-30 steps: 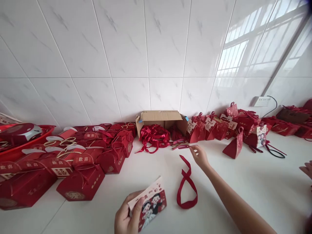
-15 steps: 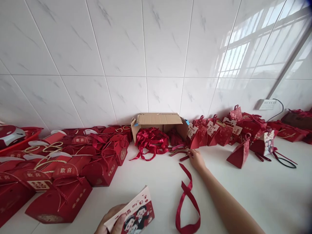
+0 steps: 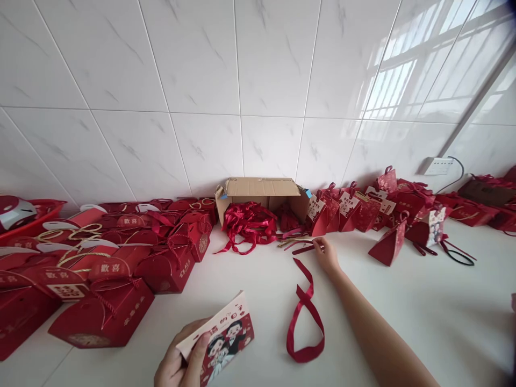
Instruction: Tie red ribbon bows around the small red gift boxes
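1. The bench (image 3: 443,317) runs along the tiled wall, red gift boxes (image 3: 107,314) crowding its left side.
2. A cardboard carton (image 3: 262,187) opens forward, tangled ribbons (image 3: 250,223) spilling out.
3. The left hand (image 3: 181,357) grips a printed paper piece (image 3: 229,344), low in front.
4. A loose ribbon (image 3: 305,353) lies looped between the hands, somewhat in the way.
5. The right hand (image 3: 325,255), fingertips pinched narrow, has shifted little; dark strips (image 3: 303,250) now fan out from it, suggesting one is being singled out.
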`<state>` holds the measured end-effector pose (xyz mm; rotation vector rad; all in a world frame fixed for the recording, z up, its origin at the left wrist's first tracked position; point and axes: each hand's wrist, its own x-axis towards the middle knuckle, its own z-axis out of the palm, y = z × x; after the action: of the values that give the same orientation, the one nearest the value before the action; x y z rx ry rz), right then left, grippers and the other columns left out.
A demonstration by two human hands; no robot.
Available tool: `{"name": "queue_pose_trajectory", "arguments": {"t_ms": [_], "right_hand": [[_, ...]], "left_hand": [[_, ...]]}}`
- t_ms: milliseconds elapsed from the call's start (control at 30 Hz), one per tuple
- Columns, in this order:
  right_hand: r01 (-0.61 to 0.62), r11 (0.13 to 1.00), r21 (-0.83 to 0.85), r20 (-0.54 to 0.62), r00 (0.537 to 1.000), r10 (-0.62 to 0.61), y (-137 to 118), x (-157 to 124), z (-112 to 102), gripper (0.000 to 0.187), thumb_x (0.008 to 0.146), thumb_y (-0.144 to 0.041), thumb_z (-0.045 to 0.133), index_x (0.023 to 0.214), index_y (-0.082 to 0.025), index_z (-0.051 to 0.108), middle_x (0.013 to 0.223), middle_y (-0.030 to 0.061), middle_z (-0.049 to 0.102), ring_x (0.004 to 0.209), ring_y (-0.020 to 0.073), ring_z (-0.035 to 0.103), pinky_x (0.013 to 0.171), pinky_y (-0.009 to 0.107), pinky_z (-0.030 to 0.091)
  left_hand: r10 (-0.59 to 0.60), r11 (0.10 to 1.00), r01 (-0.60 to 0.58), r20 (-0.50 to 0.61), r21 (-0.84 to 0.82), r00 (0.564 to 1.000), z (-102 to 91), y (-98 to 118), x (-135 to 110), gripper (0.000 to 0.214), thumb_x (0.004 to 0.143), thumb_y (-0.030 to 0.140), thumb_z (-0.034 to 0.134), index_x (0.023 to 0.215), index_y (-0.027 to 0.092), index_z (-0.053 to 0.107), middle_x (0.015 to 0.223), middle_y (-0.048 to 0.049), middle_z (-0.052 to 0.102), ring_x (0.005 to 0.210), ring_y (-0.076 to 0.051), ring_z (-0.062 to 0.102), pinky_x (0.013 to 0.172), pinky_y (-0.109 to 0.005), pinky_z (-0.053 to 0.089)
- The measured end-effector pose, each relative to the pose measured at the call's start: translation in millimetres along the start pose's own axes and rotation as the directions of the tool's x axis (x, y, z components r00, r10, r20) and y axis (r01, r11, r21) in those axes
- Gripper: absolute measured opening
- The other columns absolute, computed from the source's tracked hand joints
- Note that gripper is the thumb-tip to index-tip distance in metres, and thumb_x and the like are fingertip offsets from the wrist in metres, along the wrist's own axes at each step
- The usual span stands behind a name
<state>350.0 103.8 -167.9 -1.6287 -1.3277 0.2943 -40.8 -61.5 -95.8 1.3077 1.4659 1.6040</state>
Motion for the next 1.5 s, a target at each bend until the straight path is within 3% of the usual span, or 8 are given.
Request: {"name": "queue_pose_trajectory", "arguments": {"t_ms": [267, 567, 800, 933, 1067, 1233, 1367, 1500], "right_hand": [[-0.190, 0.965, 0.181, 0.041, 0.982, 0.185, 4, -3, -5, 0.029, 0.091, -0.032, 0.055, 0.115, -0.016, 0.056, 0.114, 0.0075, 0.059, 0.095, 0.0196, 0.061, 0.081, 0.040, 0.052], [-0.226, 0.871, 0.436, 0.034, 0.971, 0.235, -18, -20, -19, 0.026, 0.086, -0.037, 0.060, 0.098, -0.013, 0.061, 0.095, 0.0045, 0.065, 0.083, 0.0172, 0.063, 0.073, 0.034, 0.053], [-0.082, 0.786, 0.613, -0.017, 0.993, 0.117, -81, -51, -30, 0.035, 0.068, -0.047, 0.071, 0.083, -0.018, 0.060, 0.082, 0.0044, 0.064, 0.076, 0.0186, 0.062, 0.070, 0.032, 0.050], [0.022, 0.743, 0.669, -0.005, 1.000, -0.026, -138, -92, -52, 0.023, 0.073, -0.035, 0.072, 0.086, -0.021, 0.058, 0.087, 0.0021, 0.060, 0.085, 0.0174, 0.060, 0.076, 0.033, 0.051], [0.230, 0.686, 0.691, -0.044, 0.960, -0.277, -190, -145, -76, 0.014, 0.080, -0.021, 0.066, 0.092, -0.023, 0.061, 0.091, 0.0041, 0.057, 0.091, 0.0182, 0.058, 0.071, 0.032, 0.054], [0.478, 0.647, 0.593, -0.018, 0.812, -0.583, -228, -190, -91, 0.034, 0.082, -0.004, 0.059, 0.108, -0.027, 0.058, 0.093, 0.0065, 0.059, 0.089, 0.0201, 0.059, 0.069, 0.035, 0.056], [0.659, 0.598, 0.457, -0.060, 0.693, -0.718, -240, -208, -96, 0.056, 0.076, 0.003, 0.060, 0.120, -0.031, 0.053, 0.092, 0.0053, 0.059, 0.085, 0.0197, 0.060, 0.068, 0.035, 0.056], [0.634, 0.593, 0.497, -0.116, 0.726, -0.678, -243, -221, -98, 0.057, 0.076, 0.004, 0.061, 0.121, -0.031, 0.053, 0.091, 0.0053, 0.056, 0.085, 0.0197, 0.059, 0.067, 0.034, 0.055]], "left_hand": [[-0.019, 1.000, 0.020, 0.028, -0.007, 0.999, -1.3, -8, 3, 0.041, 0.065, 0.053, 0.069, 0.084, 0.017, 0.069, 0.086, -0.0073, 0.073, 0.082, -0.025, 0.068, 0.073, -0.030, 0.057], [-0.061, 0.998, 0.060, 0.009, 0.026, 0.998, 7.1, 7, 6, 0.042, 0.067, 0.053, 0.068, 0.088, 0.016, 0.065, 0.087, -0.0069, 0.073, 0.084, -0.025, 0.068, 0.070, -0.028, 0.057], [-0.095, 0.993, 0.080, 0.203, 0.082, 0.975, 19.1, 31, 23, 0.052, 0.069, 0.053, 0.066, 0.106, 0.016, 0.062, 0.108, -0.0120, 0.068, 0.100, -0.029, 0.064, 0.079, -0.034, 0.055], [0.158, 0.983, -0.159, 0.025, 0.094, 0.987, 17.4, 47, 10, 0.075, 0.070, 0.044, 0.070, 0.134, 0.023, 0.039, 0.136, -0.0134, 0.048, 0.124, -0.029, 0.047, 0.096, -0.041, 0.046], [0.604, 0.787, -0.570, -0.107, 0.235, 0.790, 5.5, 76, -17, 0.059, 0.072, 0.025, 0.071, 0.125, 0.022, 0.046, 0.128, -0.0126, 0.049, 0.121, -0.029, 0.045, 0.102, -0.045, 0.038], [0.734, 0.456, -0.846, 0.420, 0.277, 0.533, 1.7, 126, -44, 0.038, 0.081, 0.015, 0.058, 0.118, 0.021, 0.053, 0.122, -0.0110, 0.056, 0.119, -0.028, 0.044, 0.097, -0.042, 0.035], [0.696, 0.439, -0.858, 0.504, 0.265, 0.512, 7.6, 144, -54, 0.017, 0.083, 0.015, 0.058, 0.097, 0.023, 0.061, 0.093, -0.0028, 0.070, 0.106, -0.024, 0.054, 0.095, -0.040, 0.027], [0.731, 0.494, -0.855, 0.457, 0.159, 0.507, 5.6, 144, -62, 0.014, 0.083, 0.008, 0.056, 0.083, 0.022, 0.060, 0.073, 0.0033, 0.068, 0.085, -0.017, 0.062, 0.090, -0.036, 0.029]]}}
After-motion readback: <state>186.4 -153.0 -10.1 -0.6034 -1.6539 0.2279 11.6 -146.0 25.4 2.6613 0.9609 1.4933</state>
